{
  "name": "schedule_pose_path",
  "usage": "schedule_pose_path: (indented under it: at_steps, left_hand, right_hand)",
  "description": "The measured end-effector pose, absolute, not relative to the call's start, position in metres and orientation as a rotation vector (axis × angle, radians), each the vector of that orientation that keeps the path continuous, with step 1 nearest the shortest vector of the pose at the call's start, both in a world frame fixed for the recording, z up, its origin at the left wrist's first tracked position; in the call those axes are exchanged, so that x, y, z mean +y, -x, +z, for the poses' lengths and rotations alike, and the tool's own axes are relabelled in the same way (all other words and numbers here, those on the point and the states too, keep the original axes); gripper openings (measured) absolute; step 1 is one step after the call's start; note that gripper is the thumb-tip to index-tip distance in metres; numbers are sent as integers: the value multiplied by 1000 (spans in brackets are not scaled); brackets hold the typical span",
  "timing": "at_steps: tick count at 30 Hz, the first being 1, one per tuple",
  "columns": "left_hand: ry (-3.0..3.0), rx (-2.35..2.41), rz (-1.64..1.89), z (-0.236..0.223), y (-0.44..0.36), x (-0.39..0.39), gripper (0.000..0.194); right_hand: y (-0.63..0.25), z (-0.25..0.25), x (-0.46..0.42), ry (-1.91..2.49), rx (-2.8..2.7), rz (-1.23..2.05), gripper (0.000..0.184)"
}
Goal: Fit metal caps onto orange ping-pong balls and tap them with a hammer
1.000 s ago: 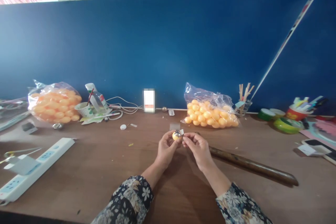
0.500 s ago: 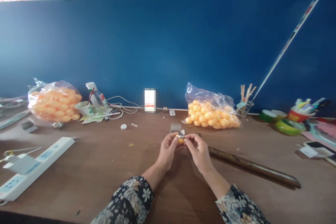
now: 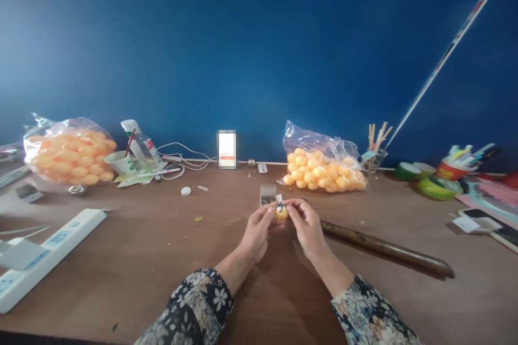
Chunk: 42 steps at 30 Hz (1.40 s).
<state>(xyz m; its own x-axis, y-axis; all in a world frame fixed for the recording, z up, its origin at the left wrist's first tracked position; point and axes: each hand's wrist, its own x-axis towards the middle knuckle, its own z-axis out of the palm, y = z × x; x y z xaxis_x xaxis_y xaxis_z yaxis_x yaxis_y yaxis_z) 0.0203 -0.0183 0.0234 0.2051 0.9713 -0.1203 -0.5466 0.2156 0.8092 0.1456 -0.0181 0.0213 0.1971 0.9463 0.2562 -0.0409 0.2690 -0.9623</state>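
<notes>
a blue panel (image 3: 226,59) stands behind the brown tabletop (image 3: 182,280), where a clear bag of orange balls (image 3: 319,170) sits beyond the hands and a dark wooden rod (image 3: 388,248) slants away beside the right forearm. the left hand (image 3: 256,230) and right hand (image 3: 309,227) meet in the middle, fingertips closed around a small ball from either side. just behind them is a little box (image 3: 268,192), its contents too small to make out. the shiny ball (image 3: 280,212), silvery above and yellowish below, is held between the two hands; a tiny white scrap (image 3: 279,198) shows at its top, whether attached or not i cannot tell. for good handling, the left thumb and finger should steady the ball while the right fingertips work lightly, since a smooth round surface would slip easily under uneven pressure.
</notes>
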Motion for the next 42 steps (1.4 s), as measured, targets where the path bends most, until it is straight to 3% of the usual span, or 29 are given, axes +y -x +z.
schedule_pose_path:
  at_steps: [42]
  left_hand:
    - [-743,695,1201,24,-26,-24,37]
  right_hand:
    - [-148,21,-16,1054,-1130,919,25]
